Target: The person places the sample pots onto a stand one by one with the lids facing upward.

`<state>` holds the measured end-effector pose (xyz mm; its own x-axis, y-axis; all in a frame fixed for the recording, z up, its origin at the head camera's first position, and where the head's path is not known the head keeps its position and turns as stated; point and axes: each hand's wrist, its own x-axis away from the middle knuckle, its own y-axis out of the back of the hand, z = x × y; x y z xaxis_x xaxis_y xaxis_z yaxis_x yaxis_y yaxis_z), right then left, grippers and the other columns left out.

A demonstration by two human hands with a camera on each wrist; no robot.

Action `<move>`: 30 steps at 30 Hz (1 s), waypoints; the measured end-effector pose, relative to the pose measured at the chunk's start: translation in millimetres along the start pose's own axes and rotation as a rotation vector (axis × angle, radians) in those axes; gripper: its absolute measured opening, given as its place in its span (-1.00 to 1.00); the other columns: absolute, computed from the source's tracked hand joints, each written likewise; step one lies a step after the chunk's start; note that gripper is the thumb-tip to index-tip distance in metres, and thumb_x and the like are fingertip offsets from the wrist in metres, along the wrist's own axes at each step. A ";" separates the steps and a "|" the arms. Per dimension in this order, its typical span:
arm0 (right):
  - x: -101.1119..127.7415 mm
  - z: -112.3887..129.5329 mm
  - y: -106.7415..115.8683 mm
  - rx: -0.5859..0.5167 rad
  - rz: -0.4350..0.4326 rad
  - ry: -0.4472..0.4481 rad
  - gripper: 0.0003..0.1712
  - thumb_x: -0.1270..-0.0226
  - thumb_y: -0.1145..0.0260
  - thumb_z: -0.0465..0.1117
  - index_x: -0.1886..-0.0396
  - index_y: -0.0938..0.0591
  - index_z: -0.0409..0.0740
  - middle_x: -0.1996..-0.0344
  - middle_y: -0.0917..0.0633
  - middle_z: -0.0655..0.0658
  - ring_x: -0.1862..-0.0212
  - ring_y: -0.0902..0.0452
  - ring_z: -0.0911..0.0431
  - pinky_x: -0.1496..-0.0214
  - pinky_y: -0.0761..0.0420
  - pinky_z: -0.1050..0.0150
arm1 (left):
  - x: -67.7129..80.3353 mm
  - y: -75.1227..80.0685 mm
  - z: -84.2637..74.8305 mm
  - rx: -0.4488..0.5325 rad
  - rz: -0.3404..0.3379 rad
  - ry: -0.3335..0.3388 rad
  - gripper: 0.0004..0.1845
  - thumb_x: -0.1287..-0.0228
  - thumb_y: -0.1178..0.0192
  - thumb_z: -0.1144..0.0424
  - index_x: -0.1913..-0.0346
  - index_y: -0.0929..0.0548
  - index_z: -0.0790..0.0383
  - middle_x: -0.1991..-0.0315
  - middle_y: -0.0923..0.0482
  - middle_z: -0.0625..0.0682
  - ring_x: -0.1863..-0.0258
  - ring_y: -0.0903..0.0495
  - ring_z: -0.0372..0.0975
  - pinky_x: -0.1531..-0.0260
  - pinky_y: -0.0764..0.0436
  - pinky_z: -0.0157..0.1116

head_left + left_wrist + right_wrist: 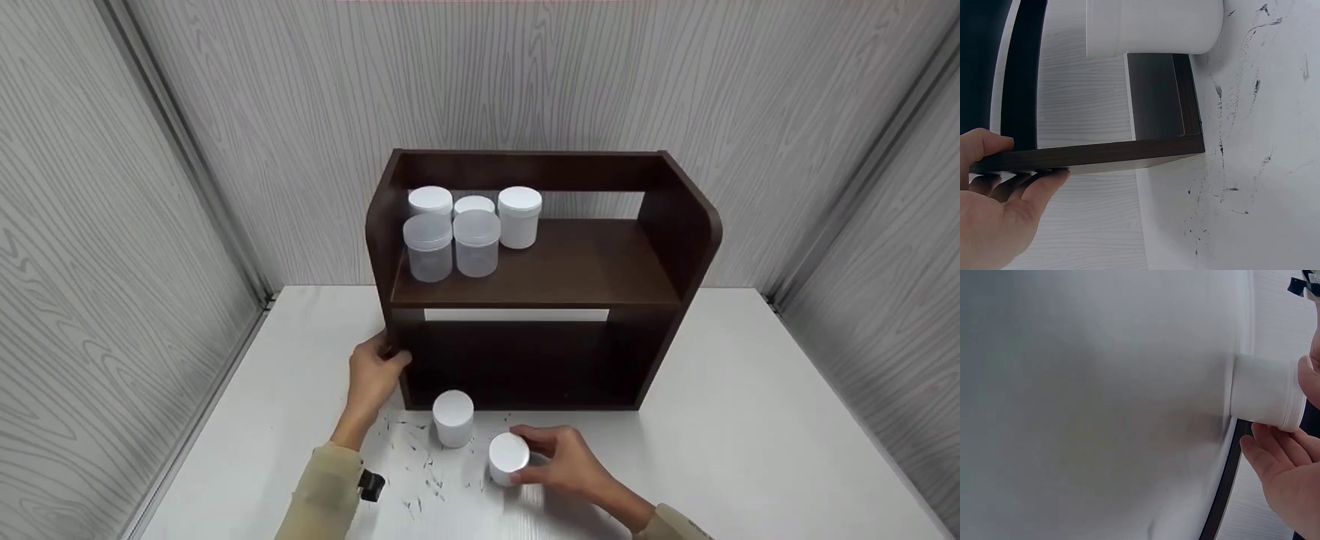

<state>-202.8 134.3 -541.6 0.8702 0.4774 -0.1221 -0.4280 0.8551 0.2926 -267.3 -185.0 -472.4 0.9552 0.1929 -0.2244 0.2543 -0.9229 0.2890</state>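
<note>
My left hand [373, 376] grips the left side panel [1123, 152] of a dark brown two-level shelf [585, 262], thumb on one face and fingers on the other. On the table in front, my right hand [562, 463] holds a white lidded jar [509, 459] between thumb and fingers. The jar is upright, and the right wrist view shows the thumb at the lid of this jar [1261, 389]. A second white jar [453, 420] stands close by to the left, before the shelf's lower opening.
On the upper shelf board [585, 266], two translucent jars [429, 251] stand in front of three white ones [519, 217], grouped at the left. Dark scuff marks [429, 472] streak the white table [750, 420]. Grey wood-grain panels [525, 75] enclose the back and sides.
</note>
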 end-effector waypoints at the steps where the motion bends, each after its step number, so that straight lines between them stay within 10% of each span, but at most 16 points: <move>1: 0.3 -0.2 1.9 0.002 0.001 0.002 -0.22 -0.05 -0.70 -0.33 -0.28 -0.61 -0.51 -0.26 -0.63 -0.41 -0.32 -0.56 -0.25 -0.33 -0.57 0.13 | -0.5 0.4 -0.6 0.001 0.000 -0.005 -0.39 -0.32 -0.23 0.43 -0.42 -0.45 0.58 -0.22 -0.61 0.42 -0.20 -0.64 0.15 -0.13 -0.67 0.00; 30: 3.3 -8.0 14.8 -0.045 -0.002 -0.010 -0.16 -0.02 -0.72 -0.34 -0.30 -0.57 -0.55 -0.27 -0.60 -0.48 -0.35 -0.51 -0.28 -0.35 -0.53 0.18 | 1.3 -1.3 -0.6 -0.003 -0.003 0.007 -0.39 -0.31 -0.23 0.41 -0.41 -0.47 0.55 -0.21 -0.62 0.41 -0.20 -0.65 0.15 -0.14 -0.67 0.00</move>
<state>-208.2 150.1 -545.2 0.8734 0.4735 -0.1136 -0.4362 0.8645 0.2496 -266.3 -183.3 -472.6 0.9554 0.1982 -0.2189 0.2579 -0.9213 0.2911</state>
